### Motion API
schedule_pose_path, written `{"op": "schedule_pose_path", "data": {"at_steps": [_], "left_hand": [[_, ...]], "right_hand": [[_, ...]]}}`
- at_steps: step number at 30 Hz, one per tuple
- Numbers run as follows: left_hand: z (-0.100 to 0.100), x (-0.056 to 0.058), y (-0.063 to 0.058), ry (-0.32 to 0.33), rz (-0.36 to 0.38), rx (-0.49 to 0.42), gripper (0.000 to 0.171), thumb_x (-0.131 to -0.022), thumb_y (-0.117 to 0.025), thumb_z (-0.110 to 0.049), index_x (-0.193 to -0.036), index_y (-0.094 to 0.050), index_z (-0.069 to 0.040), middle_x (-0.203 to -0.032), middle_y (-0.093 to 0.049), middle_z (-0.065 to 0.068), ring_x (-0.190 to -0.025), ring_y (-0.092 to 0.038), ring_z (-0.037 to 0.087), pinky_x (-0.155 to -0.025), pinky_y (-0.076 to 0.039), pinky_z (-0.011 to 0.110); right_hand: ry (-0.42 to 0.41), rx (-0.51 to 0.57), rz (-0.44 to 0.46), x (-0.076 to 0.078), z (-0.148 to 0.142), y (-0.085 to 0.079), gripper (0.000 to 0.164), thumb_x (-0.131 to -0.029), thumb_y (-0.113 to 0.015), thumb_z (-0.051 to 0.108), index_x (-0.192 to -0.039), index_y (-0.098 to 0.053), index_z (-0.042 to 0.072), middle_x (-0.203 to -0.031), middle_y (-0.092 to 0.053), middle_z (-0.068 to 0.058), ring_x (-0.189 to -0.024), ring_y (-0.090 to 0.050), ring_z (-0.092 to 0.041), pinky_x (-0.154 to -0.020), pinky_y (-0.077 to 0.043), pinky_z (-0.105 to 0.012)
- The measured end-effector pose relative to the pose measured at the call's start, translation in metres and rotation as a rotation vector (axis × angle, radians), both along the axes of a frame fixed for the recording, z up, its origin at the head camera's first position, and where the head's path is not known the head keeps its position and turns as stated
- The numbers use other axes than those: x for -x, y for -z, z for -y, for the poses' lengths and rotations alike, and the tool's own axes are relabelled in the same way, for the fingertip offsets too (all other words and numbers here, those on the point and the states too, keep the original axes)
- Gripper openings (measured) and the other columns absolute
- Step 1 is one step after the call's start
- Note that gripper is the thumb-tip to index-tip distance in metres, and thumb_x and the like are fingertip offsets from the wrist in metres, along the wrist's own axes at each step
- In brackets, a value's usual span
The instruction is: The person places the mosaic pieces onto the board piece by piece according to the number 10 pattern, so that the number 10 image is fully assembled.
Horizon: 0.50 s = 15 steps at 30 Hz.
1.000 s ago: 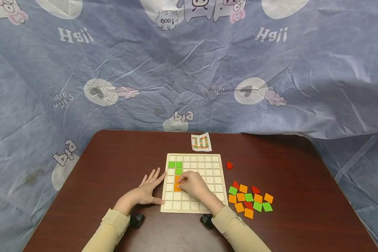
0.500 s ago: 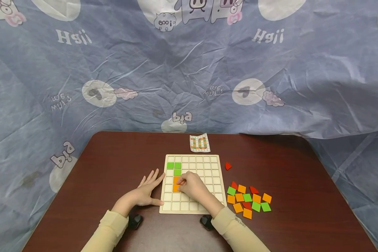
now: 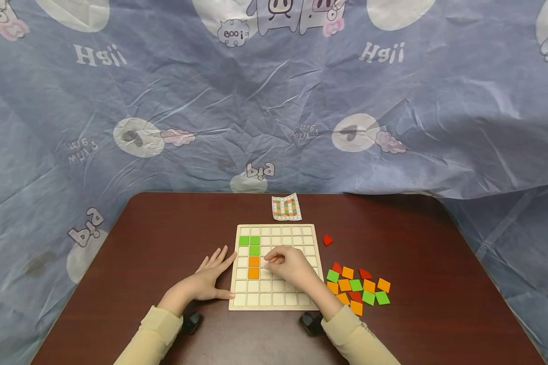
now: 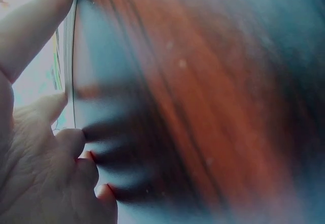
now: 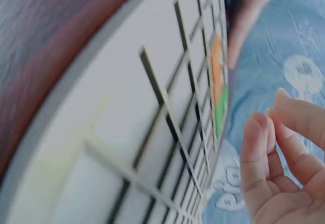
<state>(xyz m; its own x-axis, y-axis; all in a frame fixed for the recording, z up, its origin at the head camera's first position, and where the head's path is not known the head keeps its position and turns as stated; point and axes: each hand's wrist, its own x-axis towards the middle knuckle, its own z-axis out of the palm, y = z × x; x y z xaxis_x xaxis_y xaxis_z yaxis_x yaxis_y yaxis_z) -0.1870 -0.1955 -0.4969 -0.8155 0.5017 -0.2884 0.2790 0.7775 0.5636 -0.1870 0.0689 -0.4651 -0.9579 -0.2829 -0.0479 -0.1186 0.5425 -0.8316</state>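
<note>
A pale gridded board (image 3: 278,300) lies on the table. In its left columns sit a few green tiles (image 3: 254,250) and two orange tiles (image 3: 253,273), one below another. My left hand (image 3: 203,284) has its fingers spread, touching the board's left edge with index finger and thumb. Just right of the orange tiles, my right hand (image 3: 292,266) is over the board, fingers loosely bent. In the right wrist view nothing shows between the right hand's fingertips (image 5: 252,137). The left wrist view mostly shows blurred table beside the left hand (image 4: 45,168).
Right of the board lie several loose orange, green and red pieces (image 3: 369,286). A single red piece (image 3: 327,240) lies apart, further back. Behind the board is a small card with a coloured grid pattern (image 3: 286,208). A printed blue cloth (image 3: 265,101) hangs behind the table.
My right hand has let go of the lower orange tile and moved slightly right, leaving both orange tiles uncovered. My left hand stays at the board's edge. The head view has shifted slightly.
</note>
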Motion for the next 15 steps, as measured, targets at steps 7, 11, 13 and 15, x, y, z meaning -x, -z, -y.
{"op": "schedule_pose_path", "data": {"at_steps": [7,11,13,15], "left_hand": [[0.002,-0.002,0.000,0.005,-0.010,-0.006,0.103,-0.081,-0.080,-0.040,-0.159,-0.018,-0.014,-0.165,-0.001,0.020,-0.152,0.001,0.041,-0.121,-0.003,0.061],[0.002,-0.001,0.000,0.006,-0.020,-0.004,0.103,-0.081,-0.080,-0.041,-0.159,-0.019,-0.015,-0.165,-0.003,0.020,-0.153,0.000,0.041,-0.121,-0.004,0.061],[0.002,-0.001,-0.001,0.010,-0.022,-0.002,0.103,-0.081,-0.080,-0.041,-0.159,-0.019,-0.014,-0.165,-0.003,0.020,-0.153,0.000,0.041,-0.121,-0.005,0.061],[0.002,-0.001,-0.001,0.014,-0.020,-0.002,0.103,-0.081,-0.080,-0.041,-0.159,-0.019,-0.014,-0.165,-0.002,0.020,-0.152,0.000,0.041,-0.121,-0.004,0.061]], "right_hand": [[0.109,0.053,0.027,-0.002,-0.035,-0.011,0.014,-0.085,-0.076,0.011,-0.099,-0.075,0.006,-0.084,-0.069,0.001,-0.074,-0.062,-0.010,-0.067,-0.051,-0.022],[0.172,0.048,0.046,-0.003,-0.067,-0.013,0.019,-0.087,-0.075,0.013,-0.105,-0.074,0.006,-0.089,-0.071,-0.001,-0.079,-0.064,-0.012,-0.069,-0.053,-0.025],[0.197,0.042,0.057,-0.005,-0.086,-0.012,0.022,-0.089,-0.073,0.016,-0.109,-0.073,0.005,-0.093,-0.072,-0.003,-0.082,-0.064,-0.016,-0.069,-0.054,-0.027],[0.222,0.037,0.072,-0.007,-0.105,-0.011,0.025,-0.090,-0.072,0.019,-0.111,-0.071,0.005,-0.097,-0.072,-0.006,-0.085,-0.065,-0.021,-0.069,-0.054,-0.029]]}}
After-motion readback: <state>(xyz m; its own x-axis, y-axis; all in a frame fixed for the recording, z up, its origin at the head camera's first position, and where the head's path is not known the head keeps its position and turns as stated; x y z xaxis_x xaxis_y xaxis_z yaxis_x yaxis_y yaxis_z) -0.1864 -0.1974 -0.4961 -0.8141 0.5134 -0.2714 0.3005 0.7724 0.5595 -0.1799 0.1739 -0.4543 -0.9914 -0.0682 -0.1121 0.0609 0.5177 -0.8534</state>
